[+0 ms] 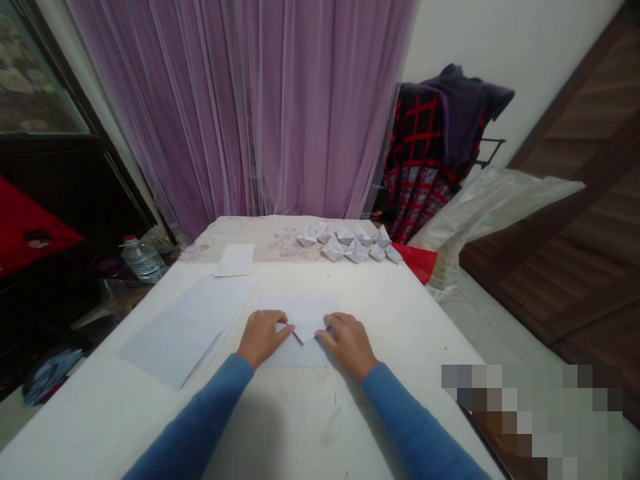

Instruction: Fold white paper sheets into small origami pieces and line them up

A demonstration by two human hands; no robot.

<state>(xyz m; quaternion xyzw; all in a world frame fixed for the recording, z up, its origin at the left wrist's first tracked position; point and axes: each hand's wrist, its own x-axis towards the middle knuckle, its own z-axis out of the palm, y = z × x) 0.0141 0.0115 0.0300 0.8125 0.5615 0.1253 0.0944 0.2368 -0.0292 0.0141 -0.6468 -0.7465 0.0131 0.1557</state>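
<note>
A small folded piece of white paper [306,328] lies over a flat white sheet [295,357] near the middle of the table. My left hand [265,335] pinches the folded paper's left corner between thumb and fingers. On the opposite side, my right hand [349,341] pinches the right corner the same way. The folded piece narrows to a point toward me between the two thumbs. Parts of both corners are hidden under my fingers.
A stack of white sheets [185,327] lies to the left, with a smaller folded paper [237,260] behind it. Several folded paper boats [357,251] stand at the back right of the white table [415,400].
</note>
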